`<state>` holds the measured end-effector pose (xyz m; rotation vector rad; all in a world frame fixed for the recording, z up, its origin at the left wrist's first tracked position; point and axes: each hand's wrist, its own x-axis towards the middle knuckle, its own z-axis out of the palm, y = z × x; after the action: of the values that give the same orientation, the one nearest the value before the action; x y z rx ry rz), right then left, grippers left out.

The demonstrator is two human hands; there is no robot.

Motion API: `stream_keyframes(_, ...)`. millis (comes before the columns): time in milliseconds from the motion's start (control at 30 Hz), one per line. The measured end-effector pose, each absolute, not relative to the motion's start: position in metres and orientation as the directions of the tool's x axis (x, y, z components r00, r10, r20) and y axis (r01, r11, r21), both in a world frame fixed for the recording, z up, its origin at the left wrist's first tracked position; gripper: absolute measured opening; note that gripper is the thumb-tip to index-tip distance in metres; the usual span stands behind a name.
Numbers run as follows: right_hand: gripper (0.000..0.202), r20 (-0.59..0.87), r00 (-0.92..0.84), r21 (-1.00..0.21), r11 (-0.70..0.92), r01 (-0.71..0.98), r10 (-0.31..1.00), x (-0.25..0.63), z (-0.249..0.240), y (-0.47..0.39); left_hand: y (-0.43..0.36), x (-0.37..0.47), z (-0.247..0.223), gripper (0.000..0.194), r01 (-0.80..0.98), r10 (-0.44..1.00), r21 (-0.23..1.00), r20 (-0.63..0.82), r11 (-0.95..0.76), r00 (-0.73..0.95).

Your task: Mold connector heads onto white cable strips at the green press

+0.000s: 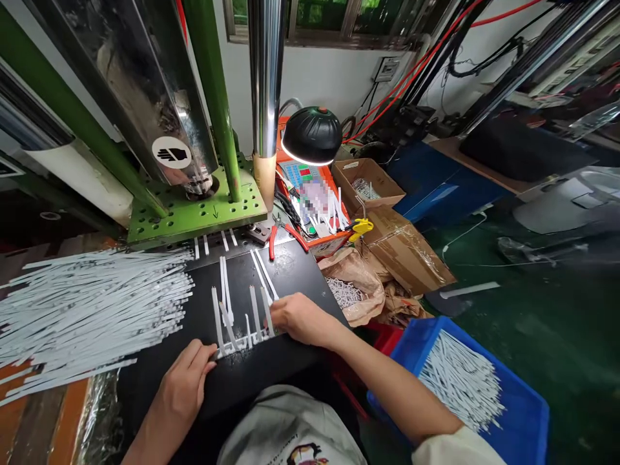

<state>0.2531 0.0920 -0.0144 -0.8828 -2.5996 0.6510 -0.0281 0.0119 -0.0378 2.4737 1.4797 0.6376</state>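
On the black work surface (300, 274) lies a white plastic piece (242, 343) with several upright strips. My left hand (186, 378) is at its left end, fingers closed together on that end. At the right end, my right hand (298, 318) has its fingertips pinched by the last strip; what lies between them is hidden. Pairs of loose white strips (226, 290) lie just beyond the piece. A large pile of white strips (106, 303) spreads to the left of my left hand. Red-handled pliers (278, 237) rest at the back of the surface.
A green press plate (203, 210) stands behind the surface, beside a black lamp (312, 135). Right of it are an orange box (329, 242) with yellow-handled cutters (361, 228), cardboard boxes (407, 248), and a blue bin (526, 413) holding white strips.
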Motion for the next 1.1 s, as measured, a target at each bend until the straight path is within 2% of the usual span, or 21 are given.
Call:
stream_keyframes(67,0.031,0.192,-0.685,-0.517,0.665,0.538,0.703,0.227,-0.015,0.109,0.013,-0.026,-0.035,0.022,0.785,0.875,0.387,0.232,-0.483,0.424)
stream_keyframes(200,0.033,0.333,-0.345,-0.606,0.479,0.635,0.878,0.199,-0.016,0.137,0.011,-0.022,-0.030,0.023,0.799,0.886,0.384,0.207,-0.464,0.415)
stream_keyframes(300,0.034,0.345,-0.131,-0.649,0.337,0.682,0.929,0.238,-0.019,0.138,0.009,-0.020,-0.028,0.025,0.806,0.893,0.385,0.213,-0.449,0.396)
stream_keyframes(367,0.033,0.317,0.158,-0.676,0.106,0.729,0.935,0.287,-0.022,0.128,0.007,-0.019,-0.027,0.026,0.808,0.902,0.403,0.201,-0.431,0.381)
stream_keyframes(433,0.034,0.222,0.358,-0.594,-0.166,0.787,0.907,0.340,-0.025,0.116,0.005,-0.020,-0.027,0.025,0.813,0.918,0.426,0.178,-0.397,0.355)
stream_keyframes(467,0.036,0.164,0.416,-0.505,-0.286,0.814,0.895,0.363,-0.025,0.110,0.004,-0.020,-0.026,0.025,0.816,0.926,0.438,0.165,-0.378,0.341)
stream_keyframes(533,0.037,0.091,0.437,-0.267,-0.401,0.876,0.895,0.393,-0.025,0.096,0.001,-0.019,-0.022,0.024,0.817,0.937,0.459,0.157,-0.350,0.313)
stream_keyframes(567,0.038,0.092,0.405,-0.192,-0.383,0.904,0.910,0.398,-0.024,0.089,0.001,-0.018,-0.018,0.025,0.811,0.937,0.470,0.173,-0.349,0.303)
stream_keyframes(600,0.037,0.107,0.329,-0.172,-0.308,0.936,0.938,0.396,-0.023,0.081,0.000,-0.017,-0.014,0.027,0.794,0.930,0.485,0.206,-0.366,0.303)
stream_keyframes(667,0.034,0.152,0.058,-0.302,-0.010,0.953,0.987,0.372,-0.021,0.065,0.002,-0.012,-0.007,0.033,0.718,0.890,0.529,0.308,-0.453,0.335)
stream_keyframes(700,0.031,0.180,-0.113,-0.412,0.179,0.893,0.977,0.352,-0.020,0.057,0.004,-0.008,-0.004,0.036,0.663,0.861,0.552,0.359,-0.507,0.359)
stream_keyframes(767,0.029,0.255,-0.395,-0.602,0.465,0.649,0.882,0.305,-0.020,0.045,0.008,-0.002,-0.002,0.037,0.555,0.808,0.587,0.431,-0.590,0.402)
stream_keyframes(833,0.033,0.367,-0.497,-0.686,0.590,0.426,0.786,0.261,-0.019,0.036,0.011,0.004,-0.004,0.030,0.487,0.788,0.621,0.453,-0.614,0.417)
stream_keyframes(900,0.033,0.440,-0.465,-0.724,0.610,0.321,0.768,0.234,-0.017,0.032,0.012,0.006,-0.007,0.022,0.458,0.813,0.675,0.438,-0.579,0.383)
stream_keyframes(967,0.025,0.439,-0.358,-0.769,0.551,0.325,0.824,0.229,-0.014,0.035,0.014,0.006,-0.006,0.022,0.443,0.872,0.752,0.395,-0.488,0.289)
stream_keyframes(1033,0.018,0.342,-0.295,-0.796,0.442,0.413,0.892,0.243,-0.010,0.048,0.020,0.007,-0.003,0.026,0.474,0.938,0.810,0.312,-0.345,0.150)
stream_keyframes(1100,0.020,0.202,-0.319,-0.736,0.359,0.574,0.926,0.265,-0.011,0.074,0.033,0.008,0.001,0.030,0.589,0.981,0.789,0.189,-0.172,0.034)
